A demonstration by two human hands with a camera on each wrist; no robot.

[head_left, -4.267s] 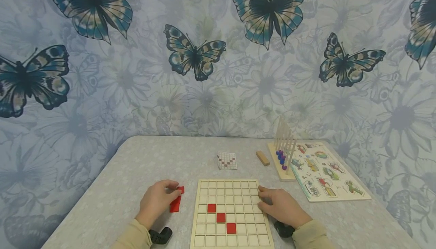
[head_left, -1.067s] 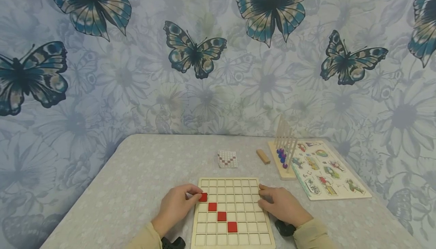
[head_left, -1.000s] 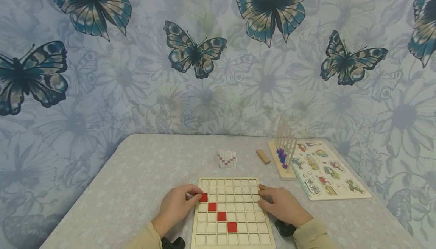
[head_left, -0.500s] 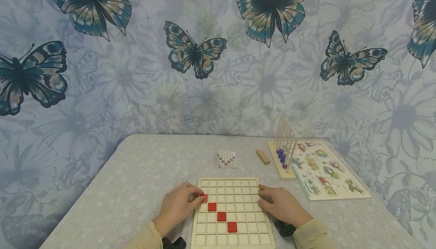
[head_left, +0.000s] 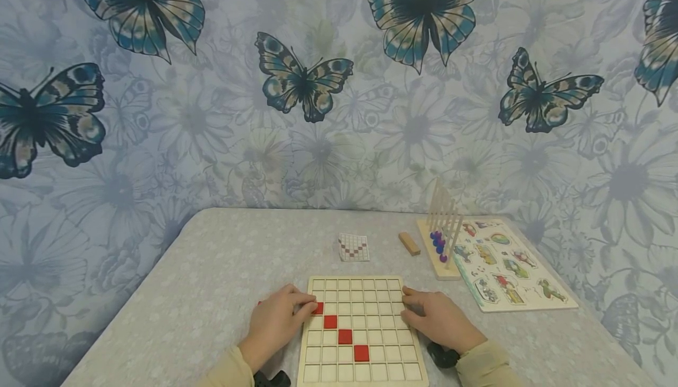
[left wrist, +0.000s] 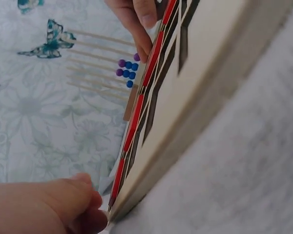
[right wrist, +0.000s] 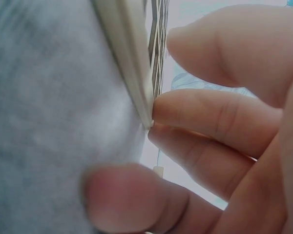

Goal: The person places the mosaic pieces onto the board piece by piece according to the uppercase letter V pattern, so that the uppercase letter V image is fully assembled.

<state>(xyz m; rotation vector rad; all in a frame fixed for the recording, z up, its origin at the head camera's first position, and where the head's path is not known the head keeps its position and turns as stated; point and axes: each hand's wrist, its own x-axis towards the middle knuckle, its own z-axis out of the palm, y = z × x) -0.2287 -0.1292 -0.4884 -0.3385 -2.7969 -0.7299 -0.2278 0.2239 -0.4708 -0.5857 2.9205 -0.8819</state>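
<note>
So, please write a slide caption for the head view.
Left grip at the farthest of four diagonal red tiles, right grip touching the grid board.

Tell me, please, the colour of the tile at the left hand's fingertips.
The tile is red, best seen in the head view.

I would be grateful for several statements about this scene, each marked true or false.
1. Four red squares show on the board. True.
2. The red squares form one straight row. False: they step diagonally.
3. The right hand touches the board's edge. True.
4. The left hand touches the red square nearest the person. False: it touches the leftmost one.
5. The beads on the pegged stand are blue and purple. True.
6. The wooden block lies on the printed card. False: it lies apart, right of the card in the head view.
</note>
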